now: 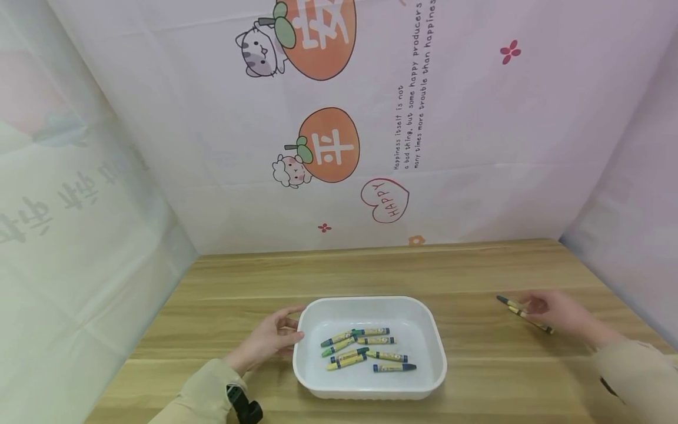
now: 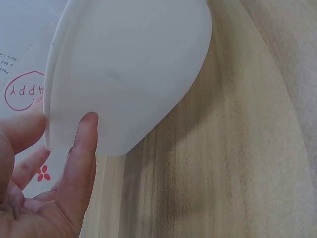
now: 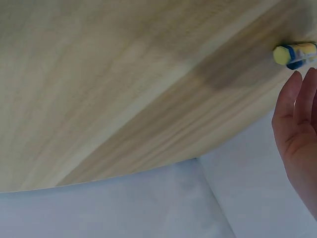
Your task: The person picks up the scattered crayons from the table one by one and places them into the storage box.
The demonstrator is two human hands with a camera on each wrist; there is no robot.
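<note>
In the head view, my left hand (image 1: 270,341) is at the left wall of a white plastic tub (image 1: 442,368). Its thumb and fingertips touch the outer side and rim, as the left wrist view also shows on the tub wall (image 2: 133,64). Several crayons (image 1: 346,356) in green, yellow and dark shades, with printed wrappers, lie in the tub. Over at the right, my right hand (image 1: 564,315) is low over two crayons (image 1: 537,324) on the table. In the right wrist view its fingertips are right beside a yellow-ended crayon (image 3: 297,52); the thumb is hidden there.
The wood-grain table (image 1: 471,377) runs back to a printed white cloth (image 1: 466,194), with more cloth along the left and right sides. A dark strap device (image 1: 245,405) sits on the left wrist over a beige sleeve (image 1: 198,391).
</note>
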